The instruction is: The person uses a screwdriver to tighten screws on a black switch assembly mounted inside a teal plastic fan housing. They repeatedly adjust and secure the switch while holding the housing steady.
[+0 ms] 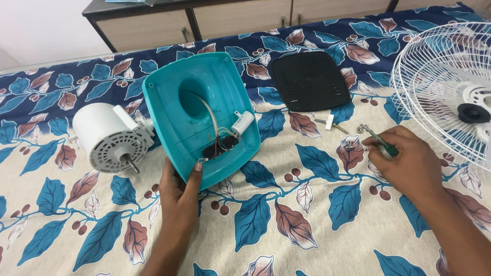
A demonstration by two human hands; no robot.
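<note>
A bed spread with a cream sheet [317,240] printed in blue and rust leaves carries a dismantled fan; a dark-framed cabinet [204,20] stands behind it.

At the centre lies the teal plastic base housing [204,110], turned hollow side up, smooth and rounded-square with an oval opening. Inside it sit a white cylindrical capacitor [242,122], thin wires and a black switch block [220,146].

The left hand [179,197] holds the housing's near edge, thumb pressed on its rim in a closed grip.

The right hand [406,163] is curled shut around a green-handled screwdriver [381,140], beside loose screws [353,143].

This looks like work on the base's fastenings; a next move would call for a steadied housing and the tip aligned squarely.

Further out are the ribbed white motor [107,137] with its steel shaft, a black matte bottom plate [309,81], and the white wire fan guard [450,87].
</note>
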